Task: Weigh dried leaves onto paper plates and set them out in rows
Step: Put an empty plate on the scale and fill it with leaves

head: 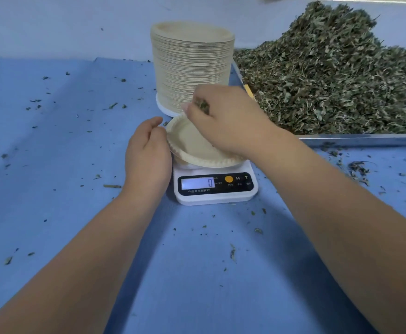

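Note:
An empty paper plate lies on a small white digital scale whose display reads 0. My right hand hovers over the plate and grips a clump of dried leaves in curled fingers. My left hand sits at the plate's left rim with loosely curled fingers; whether it pinches the rim I cannot tell. A tall stack of paper plates stands just behind the scale. A big heap of dried leaves fills a metal tray at the right.
A blue cloth covers the table, sprinkled with leaf crumbs. More loose bits lie in front of the tray. Left of the scale the cloth carries only those small crumbs.

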Available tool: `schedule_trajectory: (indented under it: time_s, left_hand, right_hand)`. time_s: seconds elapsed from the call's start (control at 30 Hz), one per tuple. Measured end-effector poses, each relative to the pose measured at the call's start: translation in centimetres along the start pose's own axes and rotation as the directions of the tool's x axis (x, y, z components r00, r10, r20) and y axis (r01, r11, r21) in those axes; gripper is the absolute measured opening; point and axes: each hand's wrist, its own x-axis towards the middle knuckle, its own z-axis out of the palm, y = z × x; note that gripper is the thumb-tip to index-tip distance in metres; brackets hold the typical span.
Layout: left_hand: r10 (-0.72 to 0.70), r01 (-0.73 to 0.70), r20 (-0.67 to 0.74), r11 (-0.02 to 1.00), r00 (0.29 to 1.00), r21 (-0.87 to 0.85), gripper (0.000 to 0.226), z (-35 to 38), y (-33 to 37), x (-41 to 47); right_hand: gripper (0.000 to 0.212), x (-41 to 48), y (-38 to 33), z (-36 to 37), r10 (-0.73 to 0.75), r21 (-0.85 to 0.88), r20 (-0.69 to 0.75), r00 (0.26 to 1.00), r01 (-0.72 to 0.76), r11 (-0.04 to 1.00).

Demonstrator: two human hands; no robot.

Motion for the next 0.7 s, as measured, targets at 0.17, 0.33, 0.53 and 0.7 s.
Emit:
schedule_trajectory:
  time_s: [0.17,0.33,0.53,0.7]
  left_hand:
    - [0.016,-0.016,0.031,1.0,0.999,-0.01,0.057,-0.1,0.0,-0.1]
    - [0.033,-0.033,0.031,0.999,0.999,0.008,0.056,0.0,0.2,-0.2]
    - [0.063,-0.066,0.045,0.995,0.997,0.069,0.048,0.3,0.2,-0.8]
    - [0.069,-0.073,0.065,0.995,0.995,0.064,0.049,0.1,-0.2,-0.4]
  right_hand:
    - [0.04,-0.8,0.4,0.1,-0.025,0.06,0.139,0.99,0.017,0.998]
    - [0.033,-1.9,2.5,-1.7,0.066,0.18,-0.007,0.998,-0.064,0.982]
    - [0.032,-4.1,9.3,-2.0,0.282,0.044,-0.269,0.921,-0.281,0.959]
    - [0.049,-4.5,12.3,-1.3,0.461,-0.243,-0.101,0.882,-0.471,0.848]
